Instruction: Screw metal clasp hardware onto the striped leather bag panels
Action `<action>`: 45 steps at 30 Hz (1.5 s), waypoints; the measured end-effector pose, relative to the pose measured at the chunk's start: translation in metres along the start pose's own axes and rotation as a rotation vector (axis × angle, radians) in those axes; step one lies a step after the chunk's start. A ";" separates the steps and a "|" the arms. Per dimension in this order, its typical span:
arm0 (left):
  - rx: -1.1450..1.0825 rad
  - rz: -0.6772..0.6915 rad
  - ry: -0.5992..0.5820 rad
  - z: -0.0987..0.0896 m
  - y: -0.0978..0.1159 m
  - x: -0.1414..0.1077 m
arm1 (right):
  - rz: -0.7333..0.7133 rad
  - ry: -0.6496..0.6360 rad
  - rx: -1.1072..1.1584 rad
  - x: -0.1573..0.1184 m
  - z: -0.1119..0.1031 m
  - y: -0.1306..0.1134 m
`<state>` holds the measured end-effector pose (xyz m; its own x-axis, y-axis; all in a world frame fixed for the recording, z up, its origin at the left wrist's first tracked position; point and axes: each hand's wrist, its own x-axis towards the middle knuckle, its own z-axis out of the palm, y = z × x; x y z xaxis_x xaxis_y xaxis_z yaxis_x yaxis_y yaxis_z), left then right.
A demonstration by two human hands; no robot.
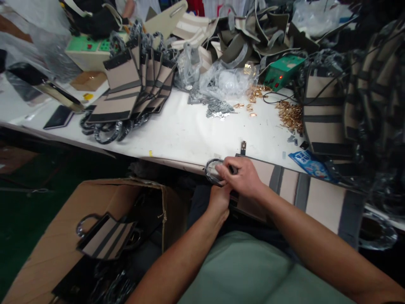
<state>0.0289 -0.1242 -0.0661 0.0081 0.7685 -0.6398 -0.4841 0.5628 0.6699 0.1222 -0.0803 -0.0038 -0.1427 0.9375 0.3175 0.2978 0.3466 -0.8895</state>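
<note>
A beige and dark-grey striped bag panel (287, 185) lies flat across the table's front edge and my lap. At its left end is a plastic-wrapped loop handle (211, 171). My right hand (243, 175) is closed at that end, its thumb and fingers pinched over a small dark part I cannot make out. Just below and touching it, my left hand (220, 199) is closed on the panel's end; its fingertips are hidden. A small strap with a metal fitting (243, 147) sticks out from the panel's far edge.
Stacked striped bag panels (122, 88) stand at the left, more (327, 114) at the right. Gold metal fittings (289, 116) and flat silver pieces (218, 107) lie mid-table near a green box (283, 71) with a red light. A cardboard carton (104, 190) holding bags stands lower left.
</note>
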 end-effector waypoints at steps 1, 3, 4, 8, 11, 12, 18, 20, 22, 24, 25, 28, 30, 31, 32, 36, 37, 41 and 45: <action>-0.014 -0.005 -0.028 -0.001 -0.001 0.000 | 0.078 0.028 0.054 0.004 -0.004 -0.001; -0.039 -0.017 -0.070 -0.002 -0.004 0.001 | 0.180 0.091 0.193 0.011 -0.013 -0.003; -0.048 -0.020 -0.076 -0.003 -0.005 0.002 | 0.192 0.104 0.249 0.013 -0.016 -0.004; -0.067 0.001 -0.085 -0.005 -0.008 0.003 | 0.178 -0.006 0.246 0.020 -0.012 -0.010; -0.067 0.027 -0.082 -0.006 -0.009 0.003 | 0.189 -0.117 0.101 0.020 -0.001 -0.010; -0.066 0.037 -0.079 -0.006 -0.010 0.003 | 0.177 -0.141 0.057 0.018 0.001 -0.009; -0.063 0.047 -0.081 -0.006 -0.010 0.002 | 0.090 -0.147 0.054 0.003 -0.012 0.004; -0.062 0.028 -0.087 -0.006 -0.010 0.003 | 0.074 -0.101 0.134 -0.001 -0.019 0.004; -0.058 0.005 -0.090 -0.007 -0.011 0.003 | 0.035 0.010 0.245 -0.003 -0.024 -0.002; -0.046 -0.016 -0.088 -0.008 -0.012 0.004 | -0.039 0.149 0.375 -0.004 -0.025 -0.009; -0.039 -0.022 -0.084 -0.009 -0.012 0.005 | -0.076 0.202 0.422 -0.006 -0.025 -0.011; -0.027 -0.015 -0.069 -0.009 -0.012 0.006 | -0.098 0.221 0.387 -0.012 -0.021 -0.009; -0.028 -0.007 -0.057 -0.008 -0.011 0.005 | -0.035 0.187 0.311 -0.017 -0.019 -0.001; -0.029 -0.006 -0.055 -0.008 -0.010 0.005 | -0.010 0.171 0.295 -0.019 -0.018 0.003; -0.031 -0.008 -0.054 -0.008 -0.010 0.005 | -0.004 0.167 0.301 -0.019 -0.018 0.006; -0.039 -0.016 -0.051 -0.007 -0.009 0.004 | -0.085 0.238 0.398 -0.019 -0.018 0.008; -0.042 -0.015 -0.049 -0.007 -0.009 0.004 | -0.087 0.241 0.390 -0.019 -0.018 0.008; -0.044 -0.010 -0.047 -0.007 -0.006 0.003 | 0.016 0.156 0.242 -0.022 -0.024 0.010; -0.021 -0.021 -0.060 -0.008 -0.005 0.004 | 0.012 0.288 -0.085 -0.014 -0.057 0.014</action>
<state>0.0246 -0.1265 -0.0748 0.0700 0.7739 -0.6294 -0.5015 0.5727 0.6485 0.1827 -0.0869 -0.0021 0.1309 0.9079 0.3982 0.3774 0.3257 -0.8669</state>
